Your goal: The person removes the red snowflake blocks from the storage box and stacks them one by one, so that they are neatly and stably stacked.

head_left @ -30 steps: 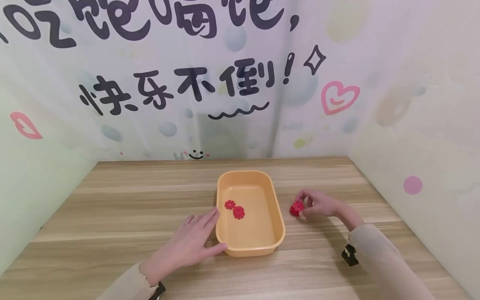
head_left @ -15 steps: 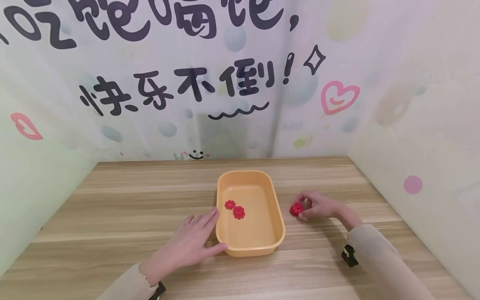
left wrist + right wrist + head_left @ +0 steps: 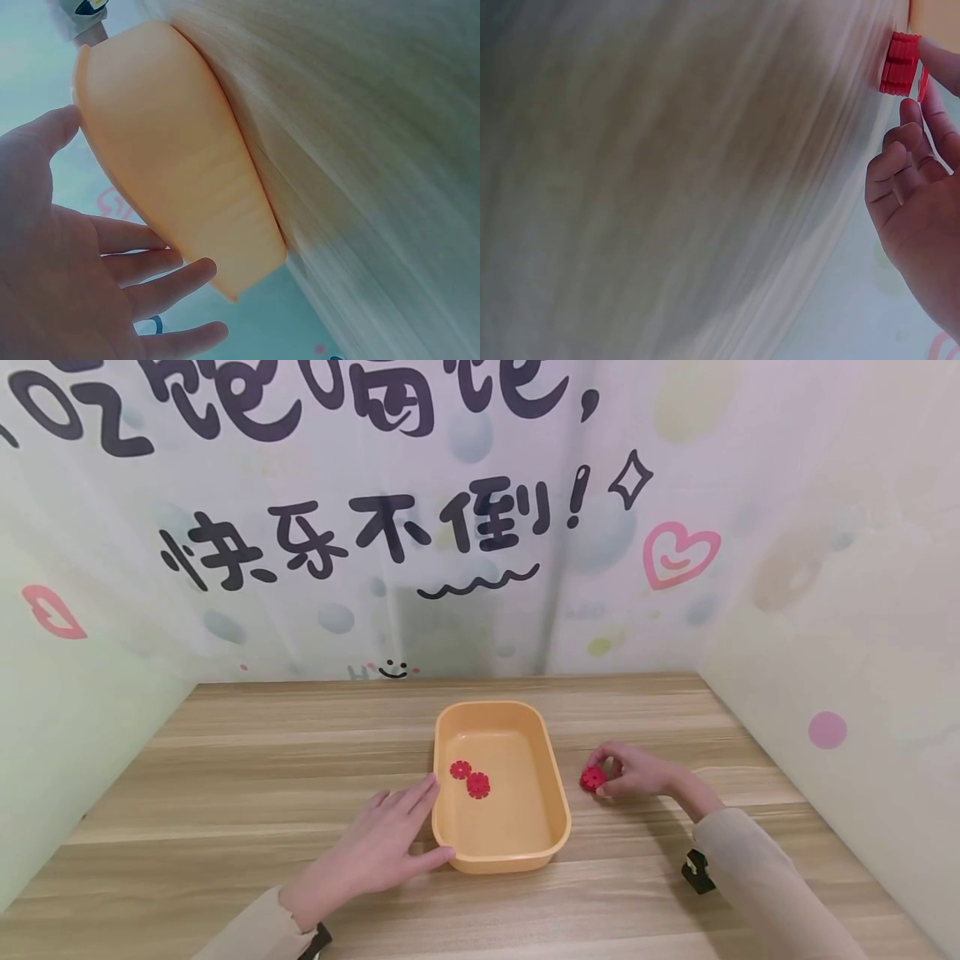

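Observation:
A stack of red, notched snowflake discs (image 3: 900, 64) stands on the table to the right of a yellow-orange plastic tray (image 3: 557, 827). My right hand (image 3: 637, 772) pinches one red disc (image 3: 923, 84) between thumb and finger, close against the top of that stack; whether the two touch I cannot tell. Inside the tray, toward its left wall, lie a single red disc (image 3: 461, 770) and a few overlapping red discs (image 3: 478, 786). With straight, spread fingers, my left hand (image 3: 382, 843) rests against the tray's left rim, its thumb at the near left corner.
The wood-grain table (image 3: 300, 743) meets a printed cloth backdrop (image 3: 300, 627) at the back. Pale side walls (image 3: 862, 635) stand at left and right. Dark devices are strapped at both wrists, the right one (image 3: 698, 871) beside the sleeve.
The disc in my right fingers has come down slightly, from tilted to flatter over the stack, and the right hand has shifted a little left. The left hand and tray stay put.

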The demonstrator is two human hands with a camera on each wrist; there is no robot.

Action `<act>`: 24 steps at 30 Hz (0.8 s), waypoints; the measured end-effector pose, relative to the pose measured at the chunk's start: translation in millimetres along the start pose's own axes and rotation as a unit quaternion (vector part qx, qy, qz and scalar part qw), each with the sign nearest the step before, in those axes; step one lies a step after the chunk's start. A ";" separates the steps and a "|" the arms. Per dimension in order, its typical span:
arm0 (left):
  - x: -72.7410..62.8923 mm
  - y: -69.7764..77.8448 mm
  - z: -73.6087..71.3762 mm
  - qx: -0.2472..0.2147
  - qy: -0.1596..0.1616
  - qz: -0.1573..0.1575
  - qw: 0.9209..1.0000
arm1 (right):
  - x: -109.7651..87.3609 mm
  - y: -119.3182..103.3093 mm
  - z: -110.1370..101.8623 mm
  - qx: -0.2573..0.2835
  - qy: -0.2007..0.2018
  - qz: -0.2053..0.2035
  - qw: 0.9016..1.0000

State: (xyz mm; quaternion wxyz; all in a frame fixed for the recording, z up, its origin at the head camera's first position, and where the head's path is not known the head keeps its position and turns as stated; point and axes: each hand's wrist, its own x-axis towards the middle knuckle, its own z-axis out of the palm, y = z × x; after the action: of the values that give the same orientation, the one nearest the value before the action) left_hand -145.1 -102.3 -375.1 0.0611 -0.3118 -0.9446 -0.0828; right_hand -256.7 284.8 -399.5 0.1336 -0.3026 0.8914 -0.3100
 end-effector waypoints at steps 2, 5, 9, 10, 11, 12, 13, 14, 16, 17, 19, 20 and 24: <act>0.0 0.0 -0.1 0.000 0.000 -0.001 1.000 | -0.1 -0.9 -0.3 0.001 -0.002 0.001 1.000; -0.1 0.0 -0.1 0.000 -0.001 -0.001 1.000 | -0.7 -2.6 -0.8 0.007 -0.006 0.005 1.000; -0.2 0.1 -0.4 0.002 -0.002 -0.001 1.000 | -1.2 -2.9 -0.7 0.016 -0.005 0.007 1.000; -0.2 0.2 -0.5 0.002 -0.002 -0.001 1.000 | -1.3 -2.8 -0.5 0.017 -0.005 0.007 1.000; -0.2 0.3 -0.6 0.002 -0.003 -0.001 1.000 | -1.3 -2.5 -0.3 0.017 -0.004 0.008 1.000; -0.2 0.3 -0.6 0.001 -0.003 -0.001 1.000 | -1.4 -2.1 -0.3 0.017 -0.004 0.008 1.000; -0.2 0.3 -0.6 0.001 -0.003 -0.001 1.000 | -1.3 -1.6 -0.1 0.015 -0.004 0.008 1.000; -0.1 0.3 -0.6 0.000 -0.003 -0.001 1.000 | -1.4 -1.8 0.0 0.014 -0.004 0.008 1.000; -0.1 0.1 -0.5 0.000 -0.003 -0.001 1.000 | -0.8 -0.7 0.4 0.010 -0.004 0.007 1.000; -0.1 0.0 -0.5 0.000 -0.003 0.000 1.000 | -0.6 -0.4 0.4 0.008 -0.004 0.008 1.000; 0.0 -0.1 -0.5 0.000 -0.003 0.000 1.000 | -1.2 -5.9 -0.3 0.009 -0.004 0.008 1.000; 0.0 -0.1 -0.5 0.000 -0.003 0.001 1.000 | -2.1 -11.3 -1.1 0.010 -0.005 0.009 1.000; 0.0 -0.1 -0.7 -0.001 -0.003 0.000 1.000 | -6.7 -33.2 -4.3 0.020 -0.003 0.009 1.000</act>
State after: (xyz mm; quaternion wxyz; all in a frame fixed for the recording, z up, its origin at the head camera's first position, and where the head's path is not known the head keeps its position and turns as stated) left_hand -145.1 -102.6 -374.4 0.0577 -0.3123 -0.9446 -0.0831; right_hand -238.2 270.3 -374.8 0.1452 -0.2932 0.8871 -0.3257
